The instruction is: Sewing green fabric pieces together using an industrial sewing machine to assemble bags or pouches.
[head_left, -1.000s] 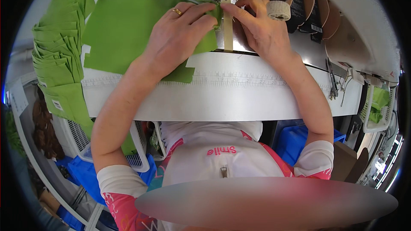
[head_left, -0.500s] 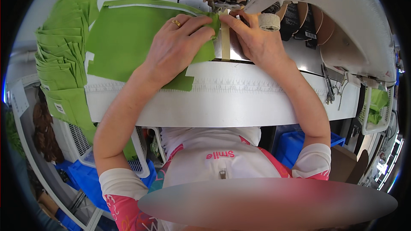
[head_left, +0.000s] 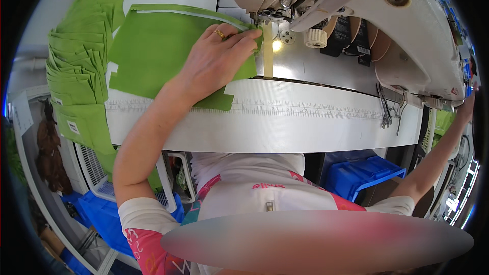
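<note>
A green fabric panel [head_left: 158, 51] with a white strip along its far edge lies flat on the sewing table. My left hand [head_left: 216, 58], wearing a ring, rests on its right part; thumb and fingers come together on the corner beside the presser foot [head_left: 272, 16]. Above that corner stands the sewing machine [head_left: 351, 0], with a bright spot of light on its metal plate. My right hand [head_left: 467, 106] reaches to the far right end of the machine, by the picture's rim. Its fingers are too dim and cut off to make out.
Stacked green fabric pieces [head_left: 79, 71] hang over the table's left side. A printed ruler [head_left: 285, 107] runs along the front; scissors [head_left: 383, 104] lie at right. A tan tape strip [head_left: 268, 56] crosses the metal plate. Blue bins [head_left: 356, 175] stand below.
My right hand has left the spot beside the presser foot and swung far right to the machine's end. My left hand stays on the green panel, nearly unmoved.
</note>
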### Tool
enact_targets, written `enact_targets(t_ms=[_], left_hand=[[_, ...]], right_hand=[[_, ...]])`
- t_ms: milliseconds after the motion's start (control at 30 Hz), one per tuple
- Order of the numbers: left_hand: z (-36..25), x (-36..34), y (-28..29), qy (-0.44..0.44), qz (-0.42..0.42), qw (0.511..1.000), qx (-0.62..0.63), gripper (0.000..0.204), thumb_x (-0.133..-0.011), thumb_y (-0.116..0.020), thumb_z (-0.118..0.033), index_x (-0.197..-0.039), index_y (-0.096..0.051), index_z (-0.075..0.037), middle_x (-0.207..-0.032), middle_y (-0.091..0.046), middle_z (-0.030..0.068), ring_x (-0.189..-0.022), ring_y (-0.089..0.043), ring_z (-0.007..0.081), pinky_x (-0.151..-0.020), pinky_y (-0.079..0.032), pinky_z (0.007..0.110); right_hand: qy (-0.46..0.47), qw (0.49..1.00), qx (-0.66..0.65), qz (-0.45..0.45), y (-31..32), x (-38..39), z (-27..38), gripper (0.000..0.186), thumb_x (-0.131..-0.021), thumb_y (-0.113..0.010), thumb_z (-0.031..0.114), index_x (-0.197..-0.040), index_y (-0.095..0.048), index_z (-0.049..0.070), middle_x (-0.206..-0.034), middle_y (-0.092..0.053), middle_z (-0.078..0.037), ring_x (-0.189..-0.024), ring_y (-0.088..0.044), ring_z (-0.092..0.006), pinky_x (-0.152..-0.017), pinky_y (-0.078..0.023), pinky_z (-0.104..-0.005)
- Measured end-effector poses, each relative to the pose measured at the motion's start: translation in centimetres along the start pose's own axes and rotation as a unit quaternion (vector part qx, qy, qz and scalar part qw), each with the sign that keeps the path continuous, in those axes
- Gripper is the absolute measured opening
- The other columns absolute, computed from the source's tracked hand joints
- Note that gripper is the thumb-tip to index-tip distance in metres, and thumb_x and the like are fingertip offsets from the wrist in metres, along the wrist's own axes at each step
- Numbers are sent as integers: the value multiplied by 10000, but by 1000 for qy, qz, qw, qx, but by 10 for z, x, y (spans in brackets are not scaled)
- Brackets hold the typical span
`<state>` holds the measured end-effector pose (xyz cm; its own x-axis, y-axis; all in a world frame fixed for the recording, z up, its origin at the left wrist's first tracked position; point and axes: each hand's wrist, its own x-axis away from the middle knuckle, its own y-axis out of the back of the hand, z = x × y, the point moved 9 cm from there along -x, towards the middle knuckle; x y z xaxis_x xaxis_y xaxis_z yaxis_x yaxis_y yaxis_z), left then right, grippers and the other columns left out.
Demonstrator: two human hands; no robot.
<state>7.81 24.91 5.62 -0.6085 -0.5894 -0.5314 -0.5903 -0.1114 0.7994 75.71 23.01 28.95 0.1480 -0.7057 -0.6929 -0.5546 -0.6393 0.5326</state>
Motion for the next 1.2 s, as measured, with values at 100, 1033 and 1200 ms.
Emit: enact_targets(t_ms=[100,1033,1200], left_hand=[[5,4,-1,3,11,1000,12,138,-856,-602,-101,-976,-556,-48,-1147,-641,33,-903,-597,285,-868,-438,400],[10,1,-5,43,67,996,49,120,-908,-540,-119,-1009,-560,-59,-1166,-624,35,-920,-615,245,-875,-421,380],[10,3,-5,54,63,996,45,125,-885,-564,-103,-994,-582,-45,-1178,-620,23,-935,-609,243,-889,-422,378]], right_hand=[[-468,623,-591,208,-118,46,-85,390,-925,-582,254,-1187,-561,-35,-1107,-636,-143,-938,-640,-184,-843,-508,-320],[-540,600,-586,70,-94,89,-30,462,-992,-404,308,-1304,-446,-31,-1304,-512,-158,-1213,-479,-311,-1049,-383,-412],[-484,507,-709,-78,-56,128,76,476,-973,-424,331,-1352,-410,42,-1370,-447,-154,-1239,-452,-304,-1044,-372,-487]])
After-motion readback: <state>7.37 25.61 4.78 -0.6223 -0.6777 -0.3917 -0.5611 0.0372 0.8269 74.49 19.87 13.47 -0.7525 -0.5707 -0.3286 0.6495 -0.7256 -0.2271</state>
